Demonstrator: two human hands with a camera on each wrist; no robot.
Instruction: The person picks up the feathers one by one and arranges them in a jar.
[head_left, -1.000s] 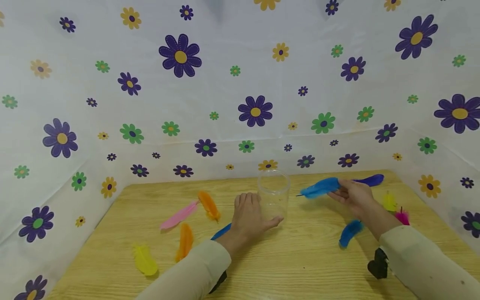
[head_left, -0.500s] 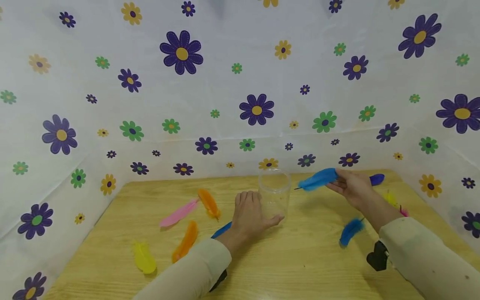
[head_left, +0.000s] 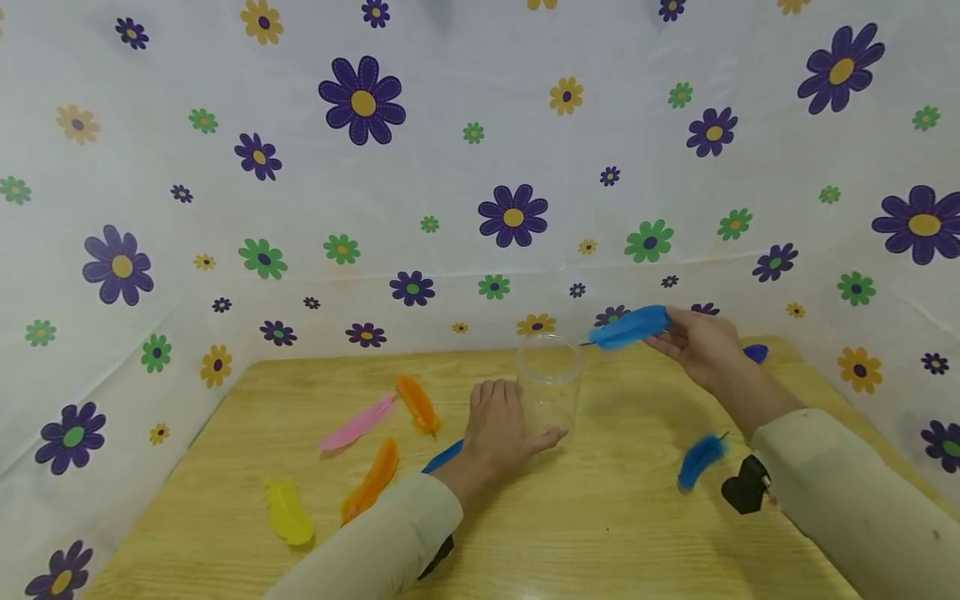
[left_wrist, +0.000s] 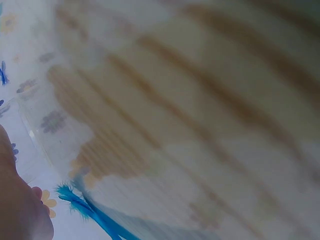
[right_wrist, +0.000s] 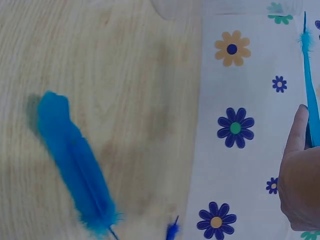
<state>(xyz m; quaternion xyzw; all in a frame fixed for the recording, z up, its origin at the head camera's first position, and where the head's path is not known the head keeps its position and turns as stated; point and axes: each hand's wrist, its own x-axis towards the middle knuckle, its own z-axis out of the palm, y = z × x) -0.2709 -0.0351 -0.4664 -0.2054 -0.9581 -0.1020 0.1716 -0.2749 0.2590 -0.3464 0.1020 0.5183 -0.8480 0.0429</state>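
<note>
Blue feather [head_left: 628,327] pinched in the right hand [head_left: 705,346] has come up just right of the cup [head_left: 551,398], so it's probably high enough to clear its top now, left hand [head_left: 497,427] gripping the cup's left side.

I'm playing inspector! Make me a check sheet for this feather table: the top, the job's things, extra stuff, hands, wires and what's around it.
Surface: wood-patterned table.
Job's things: clear cup, upright; bright blue feather, in the air, quill pointing toward the cup.
Clutter: loose feathers, including a pink feather, two orange feathers, a yellow feather, a partly hidden blue feather by the left wrist, another blue feather at right.
Hands: left hand holds the cup's side; right hand pinches the bright blue feather opposite its quill.
Cables: nothing seen.
Surroundings: white cloth with purple, yellow and green flowers, behind and at both sides.
</note>
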